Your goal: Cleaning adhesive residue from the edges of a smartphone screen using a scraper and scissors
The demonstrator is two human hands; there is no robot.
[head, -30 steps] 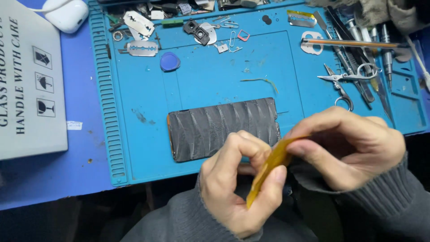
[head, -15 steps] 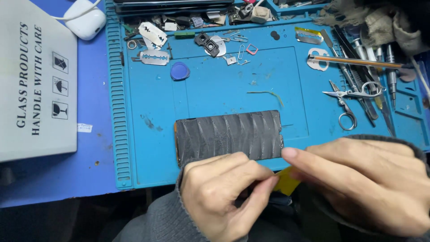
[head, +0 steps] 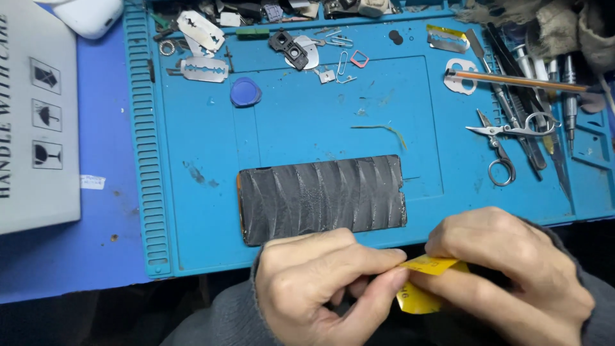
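Change: yellow strip (head: 428, 282), upright earlier, now lies flat.
Axis: 3-to-9 o'clock.
Fingers: left hand (head: 320, 288) and right hand (head: 512, 275) pinch it.
Phone panel (head: 322, 198): 12 o'clock, near.

A blue table (head: 96, 256) carries a blue ribbed work mat (head: 192, 211). Left of the mat lie a grey box (head: 32, 128) and a small white paper scrap (head: 92, 182); just off the mat's far left corner sits a white case (head: 90, 16). On the mat itself lie a dark phone panel (head: 320, 198), scissors (head: 503, 144), razor blades (head: 204, 69) and a blue pick (head: 245, 92).
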